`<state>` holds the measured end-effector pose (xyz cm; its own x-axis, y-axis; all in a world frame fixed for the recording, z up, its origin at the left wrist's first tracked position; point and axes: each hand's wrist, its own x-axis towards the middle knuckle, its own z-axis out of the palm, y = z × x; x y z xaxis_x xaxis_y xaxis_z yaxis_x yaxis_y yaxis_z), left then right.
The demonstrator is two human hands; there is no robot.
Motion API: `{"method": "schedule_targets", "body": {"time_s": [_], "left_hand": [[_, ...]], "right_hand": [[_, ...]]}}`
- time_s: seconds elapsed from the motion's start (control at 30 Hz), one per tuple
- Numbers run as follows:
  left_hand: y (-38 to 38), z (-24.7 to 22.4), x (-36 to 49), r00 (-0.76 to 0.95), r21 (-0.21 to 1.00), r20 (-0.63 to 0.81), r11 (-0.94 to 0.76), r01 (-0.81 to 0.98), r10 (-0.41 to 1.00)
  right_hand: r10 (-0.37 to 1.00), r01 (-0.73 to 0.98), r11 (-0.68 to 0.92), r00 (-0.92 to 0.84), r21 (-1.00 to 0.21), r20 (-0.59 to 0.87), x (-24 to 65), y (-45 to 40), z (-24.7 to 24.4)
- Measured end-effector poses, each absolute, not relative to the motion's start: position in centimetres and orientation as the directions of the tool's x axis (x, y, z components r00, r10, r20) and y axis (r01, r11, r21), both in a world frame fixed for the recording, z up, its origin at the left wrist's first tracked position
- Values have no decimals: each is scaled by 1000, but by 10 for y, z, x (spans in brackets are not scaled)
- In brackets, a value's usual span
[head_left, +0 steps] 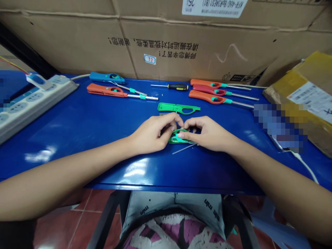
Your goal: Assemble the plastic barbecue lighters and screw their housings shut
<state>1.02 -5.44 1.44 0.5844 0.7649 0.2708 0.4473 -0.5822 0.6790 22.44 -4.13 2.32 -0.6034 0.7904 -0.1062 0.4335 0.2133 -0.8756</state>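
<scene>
A green lighter half-shell with a turquoise part in it lies on the blue table, between my two hands. My left hand is closed at its left end, thumb and fingertips pinched together. From the right, my right hand grips it, with the thumb pressed on the turquoise part; the fingertips of both hands nearly meet above it. A thin grey rod lies in front. Behind my hands rests another green half-shell, inner side up. What the left fingertips pinch inside the shell is too small to make out.
Farther back lie a black-and-yellow screwdriver, a blue lighter, an orange lighter and several orange and red lighters. A power strip stands left, a taped carton right. A large cardboard box walls the back.
</scene>
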Motion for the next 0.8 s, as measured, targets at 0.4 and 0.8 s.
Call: {"method": "schedule_targets", "body": {"time_s": [0.4, 0.8], "left_hand": [[-58, 18, 12, 552, 744, 233, -512, 429, 801], [-59, 17, 9, 580, 590, 357, -658, 468, 733]], "right_hand": [[709, 530, 289, -678, -797, -194, 246, -34, 39], [686, 576, 405, -705, -710, -181, 249, -35, 39]]}}
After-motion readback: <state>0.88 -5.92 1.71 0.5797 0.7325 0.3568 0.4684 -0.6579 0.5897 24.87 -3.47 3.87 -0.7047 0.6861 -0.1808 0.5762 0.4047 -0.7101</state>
